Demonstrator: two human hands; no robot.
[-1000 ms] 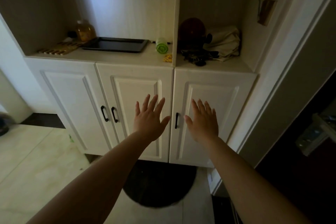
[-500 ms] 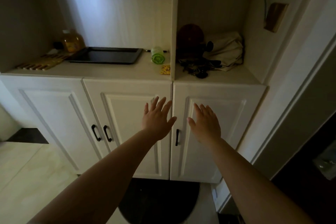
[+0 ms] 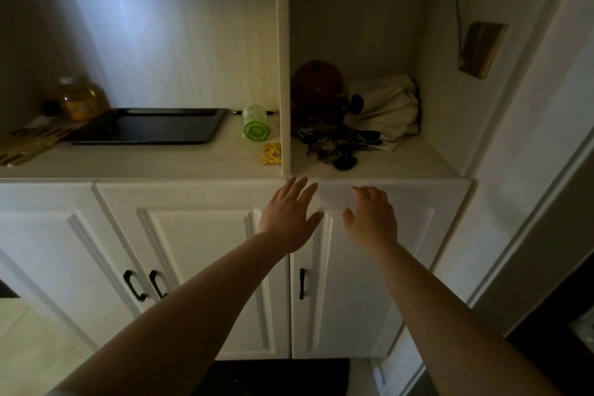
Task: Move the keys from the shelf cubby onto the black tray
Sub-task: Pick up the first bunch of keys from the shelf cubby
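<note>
A dark bunch of keys (image 3: 332, 146) with black fobs lies near the front of the right shelf cubby (image 3: 405, 164). The black tray (image 3: 148, 127) sits empty on the counter in the wider left bay. My left hand (image 3: 287, 215) is open, fingers spread, just below the counter edge under the divider. My right hand (image 3: 371, 219) is open too, fingers slightly curled, below the cubby's front edge and short of the keys. Neither hand touches anything.
Behind the keys are a dark red round object (image 3: 316, 80) and a bundled cream cloth (image 3: 385, 106). A green-capped bottle (image 3: 255, 124) lies right of the tray, with a yellow packet (image 3: 271, 154) by the divider (image 3: 283, 74). An amber jar (image 3: 82, 100) stands back left.
Both hands have risen from in front of the cabinet doors to just under the counter edge. The view has moved closer to the shelves.
</note>
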